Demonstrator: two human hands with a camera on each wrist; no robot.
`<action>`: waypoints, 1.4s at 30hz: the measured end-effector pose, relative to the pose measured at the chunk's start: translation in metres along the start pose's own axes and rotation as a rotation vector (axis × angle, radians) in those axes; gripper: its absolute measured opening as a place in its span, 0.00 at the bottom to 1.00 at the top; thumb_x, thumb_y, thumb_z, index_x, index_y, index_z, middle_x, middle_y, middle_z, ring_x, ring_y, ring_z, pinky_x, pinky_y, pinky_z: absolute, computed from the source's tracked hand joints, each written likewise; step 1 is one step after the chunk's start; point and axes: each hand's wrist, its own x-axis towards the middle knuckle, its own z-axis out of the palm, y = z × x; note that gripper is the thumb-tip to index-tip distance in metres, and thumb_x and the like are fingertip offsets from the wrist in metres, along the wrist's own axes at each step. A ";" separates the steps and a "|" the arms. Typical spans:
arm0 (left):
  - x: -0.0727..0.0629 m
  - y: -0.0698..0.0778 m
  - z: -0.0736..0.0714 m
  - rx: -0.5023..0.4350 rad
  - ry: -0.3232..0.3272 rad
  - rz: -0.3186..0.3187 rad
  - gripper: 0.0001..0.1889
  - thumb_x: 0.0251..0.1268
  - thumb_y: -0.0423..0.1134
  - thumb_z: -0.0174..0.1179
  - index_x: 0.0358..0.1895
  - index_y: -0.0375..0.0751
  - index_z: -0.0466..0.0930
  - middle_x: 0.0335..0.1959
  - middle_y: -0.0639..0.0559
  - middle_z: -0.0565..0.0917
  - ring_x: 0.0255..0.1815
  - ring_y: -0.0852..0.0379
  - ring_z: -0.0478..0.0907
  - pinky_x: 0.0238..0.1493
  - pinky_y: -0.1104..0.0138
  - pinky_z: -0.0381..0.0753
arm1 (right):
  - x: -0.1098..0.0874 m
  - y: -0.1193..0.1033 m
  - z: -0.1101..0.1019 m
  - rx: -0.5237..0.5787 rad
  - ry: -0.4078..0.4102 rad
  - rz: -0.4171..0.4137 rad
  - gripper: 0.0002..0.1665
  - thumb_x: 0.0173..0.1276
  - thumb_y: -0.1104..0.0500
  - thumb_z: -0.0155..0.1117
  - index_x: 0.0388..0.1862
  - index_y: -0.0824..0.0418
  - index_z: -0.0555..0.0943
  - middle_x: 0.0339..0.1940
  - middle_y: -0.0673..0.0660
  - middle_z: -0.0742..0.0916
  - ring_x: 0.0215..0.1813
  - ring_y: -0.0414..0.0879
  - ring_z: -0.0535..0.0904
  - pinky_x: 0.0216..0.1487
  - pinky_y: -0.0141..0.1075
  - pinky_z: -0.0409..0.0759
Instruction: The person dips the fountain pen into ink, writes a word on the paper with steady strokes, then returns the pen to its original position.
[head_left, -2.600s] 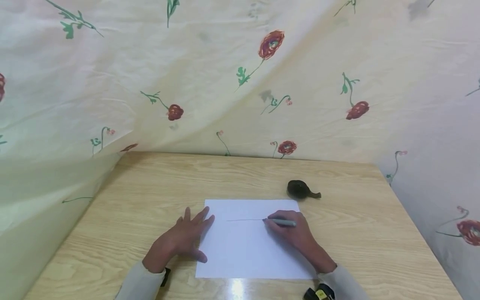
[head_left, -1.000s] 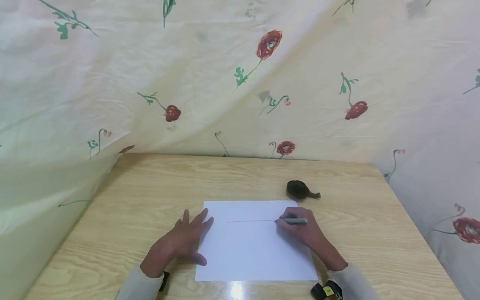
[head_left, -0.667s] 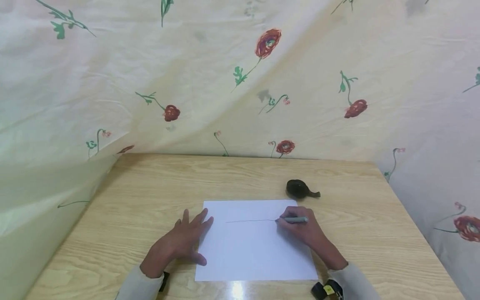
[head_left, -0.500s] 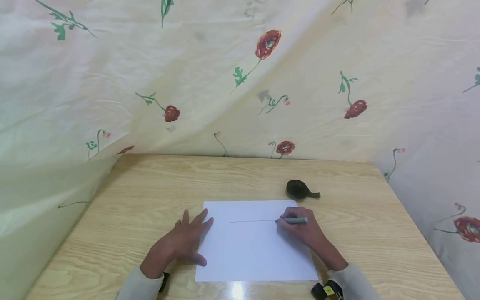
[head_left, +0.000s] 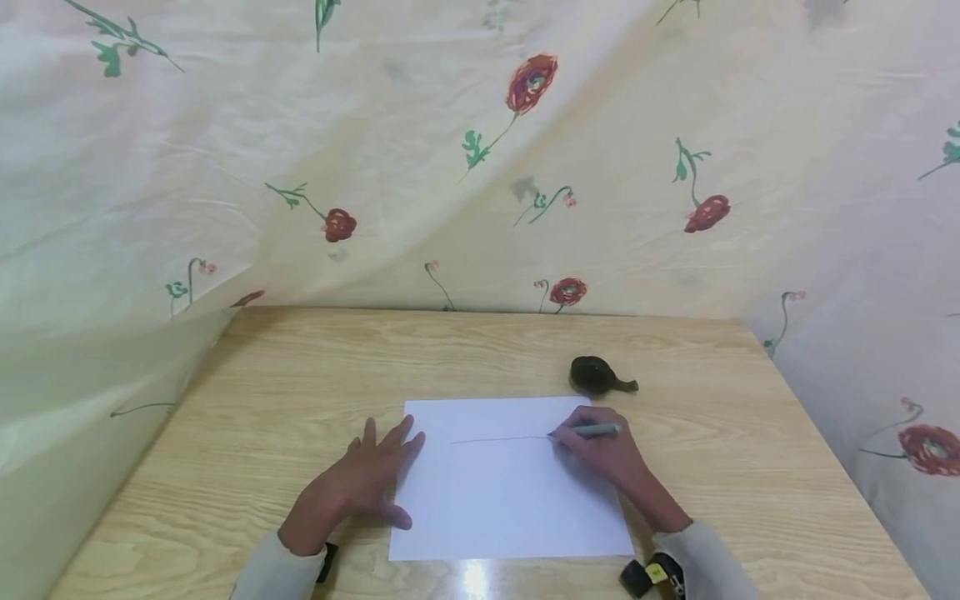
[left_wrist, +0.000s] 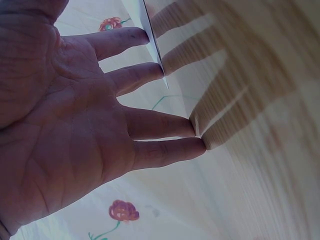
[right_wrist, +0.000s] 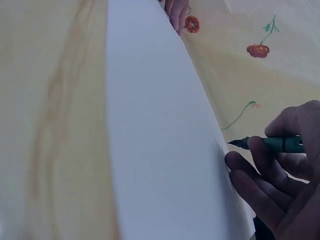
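Observation:
A white sheet of paper [head_left: 510,508] lies on the wooden table, with a thin, nearly level line [head_left: 498,440] across its upper part. My left hand [head_left: 367,477] is spread at the sheet's left edge, some fingertips and the thumb on the paper. The left wrist view shows the other fingertips touching the bare wood. A pen [right_wrist: 284,144] with a green barrel and dark pointed tip is pinched between the thumb and fingers of my right hand [head_left: 603,446]. Its tip is right by the line's right end, and the other right fingers curl beneath it.
Beyond the sheet's upper right corner sits a black round object [head_left: 592,376] with a short tail pointing right. A floral cloth [head_left: 420,150] hangs behind the table [head_left: 337,350] and along both sides. A black strap device [head_left: 637,577] is on the right wrist.
Since the earliest frame my right hand has moved right with the pen, and the line has grown longer. Lately the hand has stayed nearly in place, the pen tilting slightly. The left hand stays put.

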 end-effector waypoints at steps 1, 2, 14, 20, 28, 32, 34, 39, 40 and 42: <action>0.000 0.000 0.000 -0.003 0.002 0.001 0.59 0.40 0.54 0.80 0.77 0.37 0.58 0.80 0.35 0.49 0.70 0.13 0.37 0.64 0.27 0.50 | 0.000 0.000 0.001 0.023 0.007 0.028 0.05 0.59 0.64 0.70 0.25 0.56 0.86 0.20 0.45 0.85 0.23 0.40 0.76 0.26 0.31 0.74; -0.001 0.000 -0.001 -0.006 0.004 0.003 0.59 0.39 0.54 0.80 0.77 0.37 0.58 0.80 0.35 0.49 0.70 0.12 0.37 0.64 0.27 0.50 | 0.001 -0.001 0.001 0.038 0.017 0.048 0.05 0.60 0.63 0.70 0.25 0.56 0.86 0.21 0.46 0.85 0.24 0.40 0.76 0.27 0.31 0.75; -0.002 -0.002 0.001 -0.004 0.006 -0.012 0.59 0.39 0.53 0.80 0.77 0.38 0.58 0.80 0.36 0.49 0.71 0.14 0.37 0.65 0.28 0.50 | 0.004 -0.020 0.021 0.294 0.205 0.018 0.08 0.62 0.61 0.73 0.32 0.60 0.80 0.19 0.51 0.86 0.23 0.41 0.83 0.25 0.30 0.70; -0.001 -0.003 0.000 0.017 0.001 -0.001 0.59 0.41 0.54 0.79 0.78 0.39 0.57 0.80 0.36 0.48 0.70 0.13 0.37 0.65 0.28 0.51 | 0.007 -0.032 0.036 0.343 0.221 -0.022 0.06 0.63 0.59 0.73 0.32 0.57 0.83 0.20 0.50 0.88 0.26 0.41 0.84 0.26 0.30 0.71; 0.000 -0.002 -0.004 0.028 0.009 0.010 0.59 0.40 0.54 0.80 0.77 0.37 0.58 0.80 0.34 0.49 0.70 0.12 0.38 0.64 0.27 0.52 | 0.014 -0.044 0.058 0.285 0.158 -0.001 0.04 0.64 0.60 0.70 0.37 0.57 0.86 0.24 0.46 0.89 0.26 0.39 0.82 0.26 0.30 0.74; 0.001 -0.003 -0.002 0.023 0.003 0.008 0.59 0.40 0.55 0.80 0.77 0.37 0.58 0.80 0.35 0.49 0.70 0.12 0.38 0.64 0.27 0.52 | 0.016 -0.043 0.064 0.267 0.154 0.008 0.02 0.63 0.61 0.71 0.34 0.56 0.86 0.22 0.43 0.88 0.26 0.39 0.83 0.29 0.30 0.76; 0.000 -0.003 -0.001 0.022 0.002 0.007 0.59 0.39 0.55 0.80 0.77 0.37 0.58 0.80 0.35 0.49 0.70 0.12 0.38 0.64 0.28 0.52 | 0.016 -0.040 0.066 0.260 0.150 0.020 0.02 0.62 0.61 0.72 0.33 0.56 0.86 0.22 0.43 0.88 0.26 0.39 0.82 0.31 0.30 0.76; 0.001 -0.003 0.000 0.026 0.005 0.011 0.59 0.39 0.55 0.80 0.77 0.36 0.58 0.79 0.34 0.50 0.70 0.12 0.39 0.64 0.28 0.52 | 0.015 -0.037 0.068 0.231 0.155 0.040 0.02 0.61 0.59 0.73 0.31 0.55 0.86 0.23 0.45 0.87 0.27 0.39 0.80 0.34 0.31 0.76; 0.001 -0.003 0.000 0.028 0.005 0.011 0.59 0.39 0.55 0.80 0.77 0.36 0.58 0.79 0.34 0.50 0.70 0.12 0.39 0.64 0.28 0.52 | 0.015 -0.037 0.068 0.231 0.153 0.044 0.02 0.61 0.59 0.73 0.31 0.55 0.86 0.23 0.45 0.87 0.27 0.40 0.80 0.34 0.32 0.76; 0.001 -0.003 0.000 0.028 0.006 0.014 0.60 0.39 0.56 0.80 0.77 0.36 0.58 0.79 0.34 0.50 0.70 0.12 0.39 0.64 0.27 0.53 | 0.015 -0.038 0.068 0.235 0.147 0.052 0.02 0.62 0.59 0.72 0.31 0.55 0.86 0.23 0.45 0.87 0.28 0.40 0.80 0.34 0.32 0.76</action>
